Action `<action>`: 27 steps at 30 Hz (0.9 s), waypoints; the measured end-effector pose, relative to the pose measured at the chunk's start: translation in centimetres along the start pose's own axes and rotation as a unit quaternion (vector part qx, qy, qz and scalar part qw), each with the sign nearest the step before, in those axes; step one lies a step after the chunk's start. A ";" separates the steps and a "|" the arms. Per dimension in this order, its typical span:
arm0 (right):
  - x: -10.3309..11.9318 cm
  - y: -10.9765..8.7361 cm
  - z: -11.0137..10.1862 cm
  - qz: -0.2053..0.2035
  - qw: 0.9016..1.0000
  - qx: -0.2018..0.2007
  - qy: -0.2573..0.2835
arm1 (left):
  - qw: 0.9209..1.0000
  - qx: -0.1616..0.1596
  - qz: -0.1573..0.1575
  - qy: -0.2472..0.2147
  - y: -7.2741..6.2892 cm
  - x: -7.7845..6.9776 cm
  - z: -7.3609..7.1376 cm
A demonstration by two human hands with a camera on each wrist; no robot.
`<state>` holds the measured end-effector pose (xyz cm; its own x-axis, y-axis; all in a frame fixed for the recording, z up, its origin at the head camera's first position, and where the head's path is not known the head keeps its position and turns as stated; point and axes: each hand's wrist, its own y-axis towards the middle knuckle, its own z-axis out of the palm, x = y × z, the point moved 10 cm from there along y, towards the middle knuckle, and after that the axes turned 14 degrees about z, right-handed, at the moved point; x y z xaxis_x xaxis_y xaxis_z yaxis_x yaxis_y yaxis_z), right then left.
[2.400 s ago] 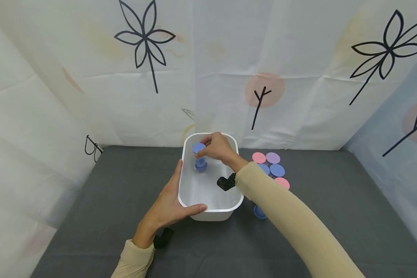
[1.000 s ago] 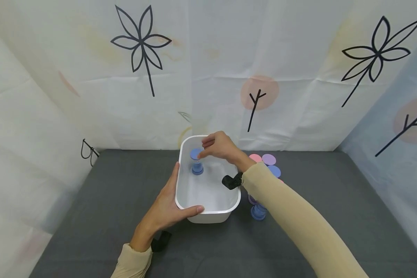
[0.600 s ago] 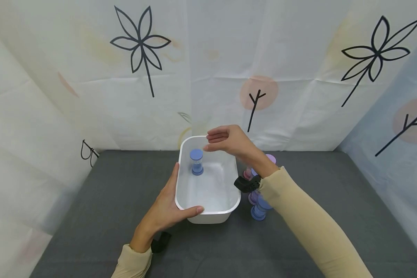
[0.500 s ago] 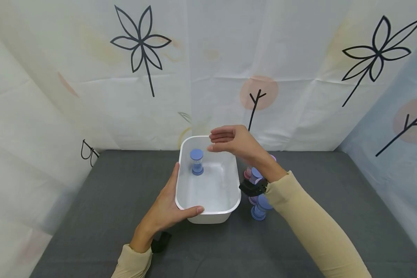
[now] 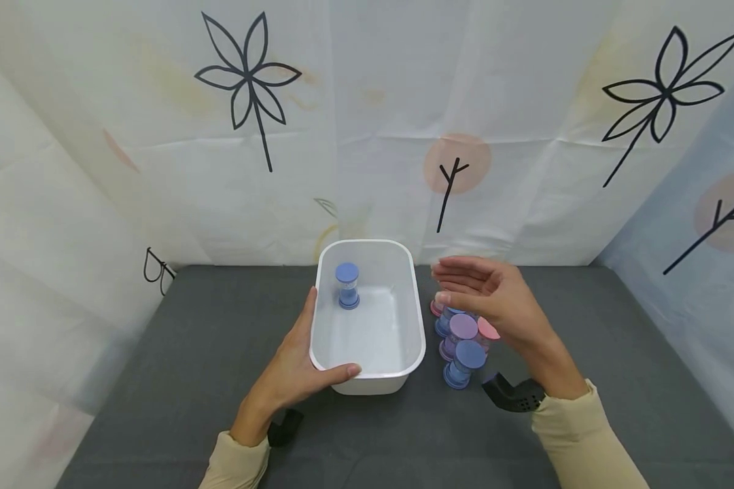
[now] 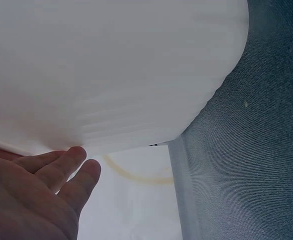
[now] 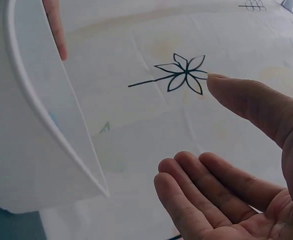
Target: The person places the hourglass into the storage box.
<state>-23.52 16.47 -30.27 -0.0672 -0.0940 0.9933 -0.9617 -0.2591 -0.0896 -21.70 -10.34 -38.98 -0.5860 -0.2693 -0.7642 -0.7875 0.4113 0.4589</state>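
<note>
In the head view, my left hand (image 5: 293,363) holds the near left corner of a white plastic tub (image 5: 367,386), its thumb over the front rim and fingers along the outer left wall. The left wrist view shows its fingertips (image 6: 76,154) against the tub's wall. Inside the tub, toward the back left, one blue sand timer (image 5: 347,285) stands upright. My right hand (image 5: 495,295) hangs over the sand timers right of the tub, holding nothing, thumb and fingers apart. Beneath it show blue (image 5: 467,356), purple (image 5: 463,329) and pink (image 5: 488,331) sand timers; others are partly hidden.
Grey cloth (image 5: 220,326) covers the table. White printed sheets (image 5: 367,136) hang behind it and at both sides. The sand timers stand close together, a short way from the tub's right wall. Black wrist cameras (image 5: 514,394) sit below each hand.
My right hand has let go of the blue sand timer in the tub, risen out, and moved right over the group of sand timers. The left hand keeps its place on the tub.
</note>
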 end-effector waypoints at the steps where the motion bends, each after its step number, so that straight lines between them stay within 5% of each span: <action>1: -0.3 -0.6 -0.5 -0.005 1.000 -0.007 0.002 | 1.000 0.000 0.000 -0.002 0.0 0.0 0.0; 8: -2.2 -4.2 -4.1 -0.034 0.997 -0.068 0.028 | 1.000 0.000 -0.001 -0.006 0.0 0.0 0.1; 17: -5.6 -5.9 -7.6 0.005 0.989 -0.147 0.000 | 1.000 0.000 -0.002 -0.016 0.1 -0.1 0.1; 27: -5.9 -5.7 -6.5 0.030 0.991 -0.088 -0.098 | 1.000 0.003 -0.002 -0.008 0.1 -0.1 0.0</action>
<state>-19.40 24.71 -35.18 -0.0901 -0.2932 0.9518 -0.9901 -0.0765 -0.1173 -21.75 -10.24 -38.89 -0.5801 -0.2578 -0.7727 -0.7885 0.4155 0.4534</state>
